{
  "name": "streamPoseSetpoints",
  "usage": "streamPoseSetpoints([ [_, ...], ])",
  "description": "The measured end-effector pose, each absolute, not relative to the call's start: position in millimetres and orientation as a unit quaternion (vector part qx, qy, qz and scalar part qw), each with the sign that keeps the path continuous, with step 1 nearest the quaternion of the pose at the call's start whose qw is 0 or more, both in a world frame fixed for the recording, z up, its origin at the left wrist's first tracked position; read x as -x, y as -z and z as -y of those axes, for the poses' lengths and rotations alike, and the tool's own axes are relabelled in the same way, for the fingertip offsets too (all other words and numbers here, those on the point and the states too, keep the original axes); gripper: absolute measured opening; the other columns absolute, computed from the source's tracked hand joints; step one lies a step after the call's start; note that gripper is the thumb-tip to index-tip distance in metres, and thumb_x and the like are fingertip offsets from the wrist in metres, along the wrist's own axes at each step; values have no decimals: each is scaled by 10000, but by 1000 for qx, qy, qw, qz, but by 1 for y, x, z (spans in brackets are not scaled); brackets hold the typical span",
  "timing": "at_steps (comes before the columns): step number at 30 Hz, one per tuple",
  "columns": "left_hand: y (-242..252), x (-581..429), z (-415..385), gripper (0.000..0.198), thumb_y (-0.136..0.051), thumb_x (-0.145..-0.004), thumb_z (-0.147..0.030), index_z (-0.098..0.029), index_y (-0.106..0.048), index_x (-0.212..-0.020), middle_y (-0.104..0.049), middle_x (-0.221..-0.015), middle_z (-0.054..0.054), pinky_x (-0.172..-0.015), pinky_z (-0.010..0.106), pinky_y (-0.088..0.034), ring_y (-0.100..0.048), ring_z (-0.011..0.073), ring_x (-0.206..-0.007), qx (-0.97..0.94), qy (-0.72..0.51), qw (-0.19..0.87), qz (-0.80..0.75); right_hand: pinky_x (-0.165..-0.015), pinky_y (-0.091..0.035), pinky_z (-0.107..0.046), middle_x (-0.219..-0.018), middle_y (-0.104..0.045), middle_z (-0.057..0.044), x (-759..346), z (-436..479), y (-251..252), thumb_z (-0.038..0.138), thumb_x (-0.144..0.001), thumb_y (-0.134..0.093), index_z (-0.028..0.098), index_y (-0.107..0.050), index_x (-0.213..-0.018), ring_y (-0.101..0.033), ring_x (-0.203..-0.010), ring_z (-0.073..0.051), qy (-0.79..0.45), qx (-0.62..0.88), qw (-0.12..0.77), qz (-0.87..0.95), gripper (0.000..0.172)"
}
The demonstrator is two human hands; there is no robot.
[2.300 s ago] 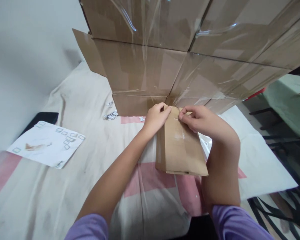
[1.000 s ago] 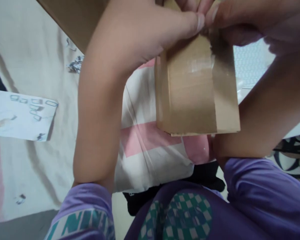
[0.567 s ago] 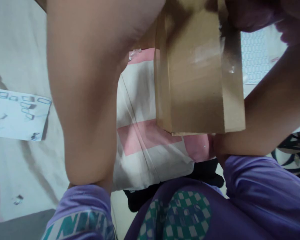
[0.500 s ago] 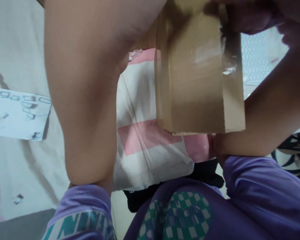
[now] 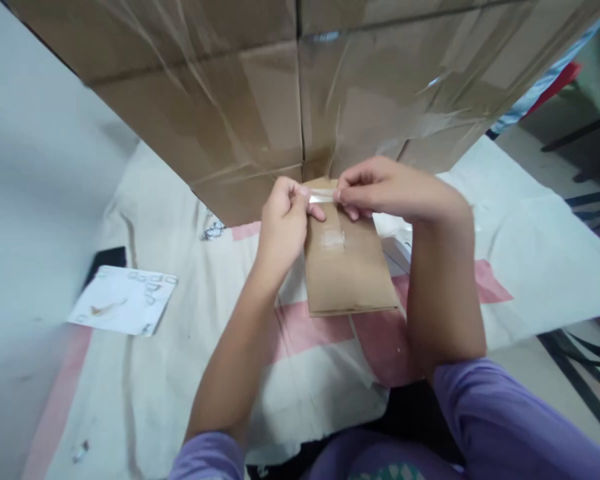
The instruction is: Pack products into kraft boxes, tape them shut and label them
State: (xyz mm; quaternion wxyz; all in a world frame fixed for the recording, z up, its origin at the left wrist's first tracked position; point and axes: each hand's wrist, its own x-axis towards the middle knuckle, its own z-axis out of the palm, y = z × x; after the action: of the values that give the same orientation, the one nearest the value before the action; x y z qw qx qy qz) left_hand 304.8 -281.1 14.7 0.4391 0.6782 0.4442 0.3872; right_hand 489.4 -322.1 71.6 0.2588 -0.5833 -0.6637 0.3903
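A small flat cardboard box (image 5: 347,273) stands on a cloth-covered table, leaning toward the big taped cartons behind it. My left hand (image 5: 285,223) and my right hand (image 5: 387,190) meet at its top edge. Both pinch a short strip of clear tape (image 5: 323,195) stretched between their fingertips over that edge. A patch of tape shows on the box's front face.
A wall of large taped cardboard cartons (image 5: 260,87) fills the back. A white printed sheet (image 5: 123,300) lies at the left on the cream and pink cloth (image 5: 150,373). Scraps of crumpled foil (image 5: 213,231) sit by the cartons. A white wall is at the left, chair legs at the right.
The view has pulled back from close over the box to a wider look. My hands remain at the box's top edge, now with a tape strip stretched between them.
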Motion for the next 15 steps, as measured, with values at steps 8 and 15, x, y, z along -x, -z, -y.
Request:
streamPoseSetpoints([
  [8,-24,-311,293,179,-433,-1001,-309,-260,-435,-828,-648,-769,-10,-734,300,-404,-619,200,-767,-753,-300,269,-520,-606,-301,-276,-639,-476,16,-495,316,-48,172,-761,-588,191,-519,-564,-442,-638,-120,-360,547,352,670,210],
  [15,-33,-321,299,153,-434,-1000,-302,-258,-468,-857,-712,-944,47,-796,309,-429,-660,232,-931,-773,-213,188,-568,-895,-399,-341,-935,-525,-61,-480,337,-18,196,-791,-599,185,-491,-559,-488,-960,-209,-202,584,430,658,256],
])
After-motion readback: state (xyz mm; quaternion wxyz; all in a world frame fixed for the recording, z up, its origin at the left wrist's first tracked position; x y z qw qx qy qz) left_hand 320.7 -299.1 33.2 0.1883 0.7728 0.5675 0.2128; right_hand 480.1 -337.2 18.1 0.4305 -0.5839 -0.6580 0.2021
